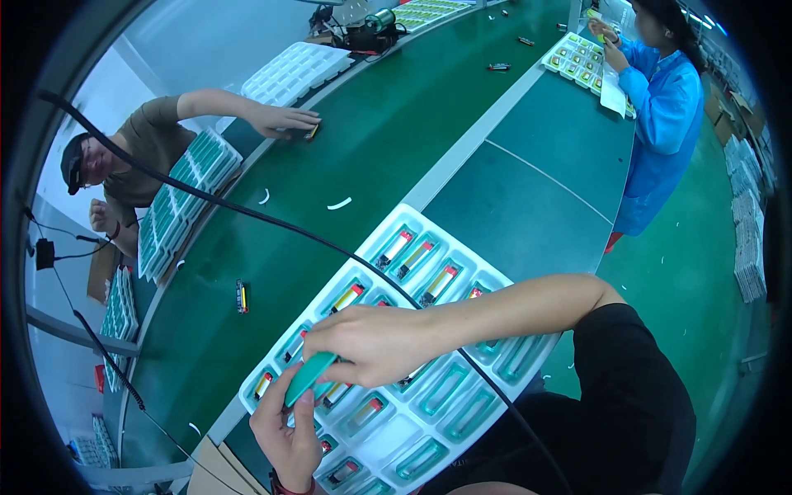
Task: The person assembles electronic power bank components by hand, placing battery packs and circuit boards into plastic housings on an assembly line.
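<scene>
My left hand (289,433) grips a teal-green curved plastic piece (307,381) between thumb and fingers, tilted above the left part of a white tray (394,436). My right hand (371,342) comes across the tray from the right, with its fingers curled down beside the green piece. Its thumb is at the piece's upper end; what its fingertips hold, if anything, is hidden. In the tray's oblong teal-lined pockets lie several small red, yellow and white battery-like parts (440,283). Some pockets in the near right part hold no such part, like one teal pocket (445,388).
A green conveyor belt (330,239) carries a small dark battery-like part (242,296) and white strips (339,203). Across it, a co-worker's hand (285,121) touches a small part beside stacked trays (186,202). Another person in blue (668,107) works far right. A black cable (272,219) crosses the view.
</scene>
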Available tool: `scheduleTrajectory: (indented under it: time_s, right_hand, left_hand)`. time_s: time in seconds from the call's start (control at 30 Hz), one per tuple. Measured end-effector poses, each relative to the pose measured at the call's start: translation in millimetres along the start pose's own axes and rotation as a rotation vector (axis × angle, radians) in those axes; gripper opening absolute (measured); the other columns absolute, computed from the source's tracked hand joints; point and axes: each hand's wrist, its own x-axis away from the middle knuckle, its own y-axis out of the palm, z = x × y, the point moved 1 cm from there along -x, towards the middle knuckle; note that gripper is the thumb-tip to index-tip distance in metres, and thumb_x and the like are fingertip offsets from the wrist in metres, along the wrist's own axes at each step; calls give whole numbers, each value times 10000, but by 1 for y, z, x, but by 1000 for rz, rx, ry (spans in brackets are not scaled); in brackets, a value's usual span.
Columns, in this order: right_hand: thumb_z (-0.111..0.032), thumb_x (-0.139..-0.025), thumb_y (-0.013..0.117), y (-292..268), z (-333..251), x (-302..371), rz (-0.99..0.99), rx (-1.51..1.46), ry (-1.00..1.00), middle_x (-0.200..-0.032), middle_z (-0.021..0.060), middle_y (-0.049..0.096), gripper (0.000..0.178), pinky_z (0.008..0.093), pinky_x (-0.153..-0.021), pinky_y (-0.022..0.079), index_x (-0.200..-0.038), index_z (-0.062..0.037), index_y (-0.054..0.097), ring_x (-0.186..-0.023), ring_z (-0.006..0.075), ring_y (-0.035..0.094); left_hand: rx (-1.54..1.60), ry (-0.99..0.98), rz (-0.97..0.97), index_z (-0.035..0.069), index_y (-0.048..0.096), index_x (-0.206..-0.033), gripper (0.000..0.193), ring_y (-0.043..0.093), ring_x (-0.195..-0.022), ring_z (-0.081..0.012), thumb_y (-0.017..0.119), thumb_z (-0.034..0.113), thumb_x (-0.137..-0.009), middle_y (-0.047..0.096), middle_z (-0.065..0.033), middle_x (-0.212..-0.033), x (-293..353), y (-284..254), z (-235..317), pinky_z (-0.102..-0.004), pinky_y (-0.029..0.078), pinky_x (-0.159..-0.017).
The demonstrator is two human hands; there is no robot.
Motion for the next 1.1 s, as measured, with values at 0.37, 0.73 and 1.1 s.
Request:
scheduleTrajectory:
  time_s: [0.37,0.73,1.1]
  right_hand:
    - [-85,-836,614,1,-7,6,145,61,-108,-901,172,596,231,420,-681,490,-1027,37,572,-791,345,616]
    - [-50,-669,602,5,-9,15,344,728,-547,-792,103,592,254,286,-474,480,-905,44,626,-635,199,603]
    - [3,-597,760,29,-55,24,690,733,-820,-761,73,569,382,236,-388,388,-945,-29,607,-548,158,533]
  left_hand:
    - [-140,169,201,-38,615,-1100,307,637,-732,-210,601,-35,-793,637,-144,-859,6,9,8,-280,508,-628]
    - [-474,520,371,-17,637,-1101,446,660,-870,-314,603,-146,-676,663,-176,-969,4,19,4,-343,522,-763]
    - [19,806,395,-79,511,-1197,476,684,-886,-280,715,-48,-768,653,-244,-1052,11,7,-12,-325,542,-788]
